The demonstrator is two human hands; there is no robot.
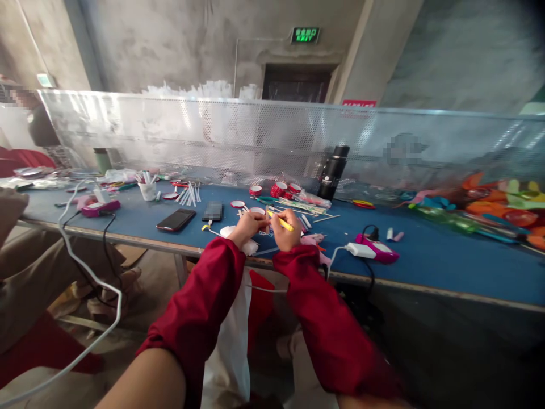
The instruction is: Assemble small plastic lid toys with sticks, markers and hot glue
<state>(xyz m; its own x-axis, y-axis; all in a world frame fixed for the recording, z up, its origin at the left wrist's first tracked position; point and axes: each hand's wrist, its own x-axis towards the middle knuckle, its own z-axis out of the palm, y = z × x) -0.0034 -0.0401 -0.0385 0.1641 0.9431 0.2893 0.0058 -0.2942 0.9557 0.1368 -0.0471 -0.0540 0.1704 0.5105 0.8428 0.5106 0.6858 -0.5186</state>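
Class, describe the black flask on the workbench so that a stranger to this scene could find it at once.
Start at the long blue table and follow its far edge along the perforated metal screen. Near the middle stands the black flask, leaning slightly. It is the only tall, dark cylinder there, rising above the small red-rimmed caps beside it.

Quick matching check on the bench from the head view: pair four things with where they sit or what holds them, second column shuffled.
1. yellow stick
2. smartphone
3. black flask
4. pink glue gun

a. upright near the perforated screen
b. held in the right hand
c. flat, left of the left hand
d. near the table edge, right of both hands

Pairs: 1-b, 2-c, 3-a, 4-d
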